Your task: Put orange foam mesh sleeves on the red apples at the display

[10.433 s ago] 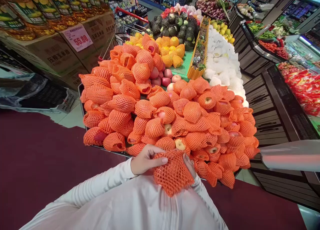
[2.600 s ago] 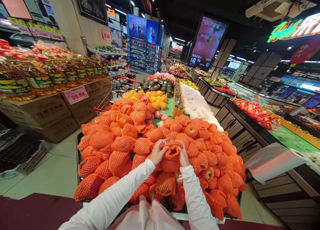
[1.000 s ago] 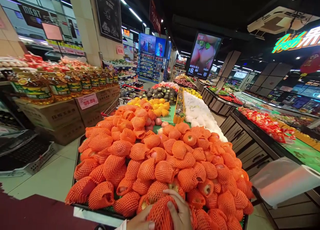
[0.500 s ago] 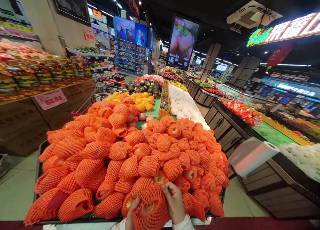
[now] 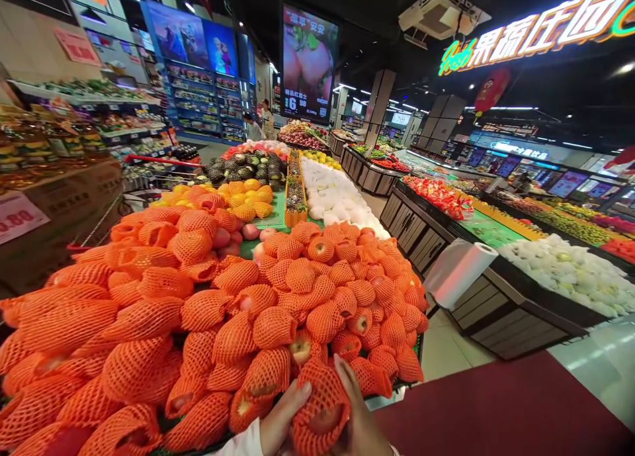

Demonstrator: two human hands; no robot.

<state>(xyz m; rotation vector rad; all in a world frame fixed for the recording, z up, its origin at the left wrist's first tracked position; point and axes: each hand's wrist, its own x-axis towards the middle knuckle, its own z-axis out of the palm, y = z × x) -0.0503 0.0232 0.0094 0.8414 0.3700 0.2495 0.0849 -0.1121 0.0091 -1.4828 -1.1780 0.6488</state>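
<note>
Low in the view, at the near edge of the display, an apple in an orange foam net (image 5: 321, 403) sits between my two hands. My left hand (image 5: 284, 417) grips it from the left, thumb along the net. On its other side my right hand (image 5: 364, 413) presses against the net with its fingers pointing up and forward. Skin of the fruit shows through the net's open end. Just beyond lies a large heap of netted apples (image 5: 275, 327), some with bare fruit showing at the ends.
Bare apples (image 5: 251, 231), yellow-orange fruit (image 5: 243, 194) and dark green produce (image 5: 243, 168) lie farther back, with white-wrapped fruit (image 5: 342, 194) beside them. A plastic bag roll (image 5: 459, 271) stands to the right by another produce stand (image 5: 501, 310). A shopping cart (image 5: 159, 161) is at left.
My view has swung to the right, so the display appears farther left. Both hands still hold the netted apple, which has been turned; my right hand now lies flatter along its side.
</note>
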